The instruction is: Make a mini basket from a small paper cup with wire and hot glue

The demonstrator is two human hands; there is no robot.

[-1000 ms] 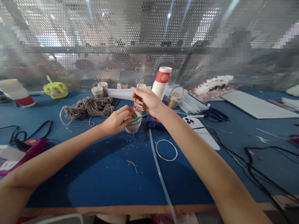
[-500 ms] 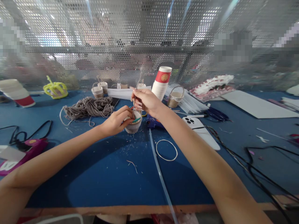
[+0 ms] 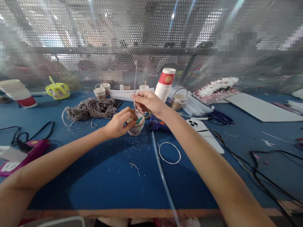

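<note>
In the middle of the table stands a small pale cup [image 3: 136, 129], its rim toward me. My left hand [image 3: 119, 122] is closed at the cup's left rim, gripping a slim teal stick-like thing [image 3: 139, 120] whose end pokes out over the opening. Its kind is not clear. Above the cup, my right hand [image 3: 149, 102] pinches a thin grey cord [image 3: 135, 77] that rises upright from between the fingers. The cord's lower end goes down by my left fingertips and is partly hidden.
A blue glue gun [image 3: 159, 125] lies right of the cup with its long clear stick toward me. Grey yarn [image 3: 92, 108] lies left, stacked paper cups [image 3: 165, 85] behind. A phone [image 3: 204, 134], a white loop [image 3: 169, 153], cables and a magenta glue gun [image 3: 28, 154] flank my arms.
The upper part of the cord has swung from leaning right to nearly upright. My right hand has shifted slightly, and my left hand stays at the cup.
</note>
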